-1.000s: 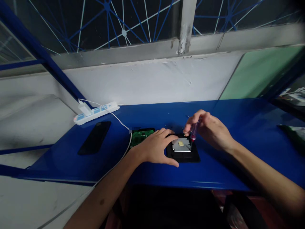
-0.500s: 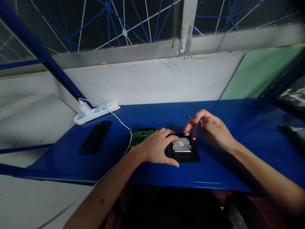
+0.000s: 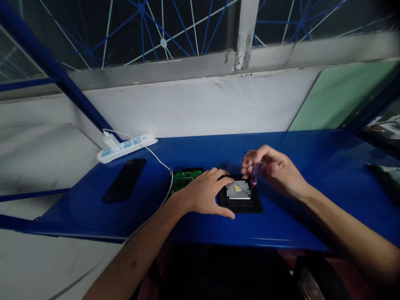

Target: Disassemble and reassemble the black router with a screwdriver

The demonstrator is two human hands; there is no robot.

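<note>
My left hand [image 3: 208,191] braces the left side of a flat black casing [image 3: 242,206], its thumb along the near edge and its fingers spread over the far side. Set in the casing is a silver metal plate [image 3: 237,194] bearing a small yellowish square [image 3: 238,188]. In my right hand [image 3: 275,168] is a screwdriver [image 3: 256,172] with a clear purple-red handle, held nearly upright. Its tip meets the plate's right edge; the screw head there is too small to make out. A green circuit board [image 3: 186,178] lies left of the casing, partly hidden behind my left hand.
A black phone [image 3: 125,180] lies on the blue table [image 3: 212,233] at left. Behind it, a white power strip [image 3: 128,146] holds a charger, whose white cable [image 3: 156,156] runs past the board and under my left forearm. Tiny parts, possibly screws, lie beyond the casing.
The fingers of my right hand have shifted slightly around the screwdriver handle, which leans a little differently. My left hand and the casing stay in place.
</note>
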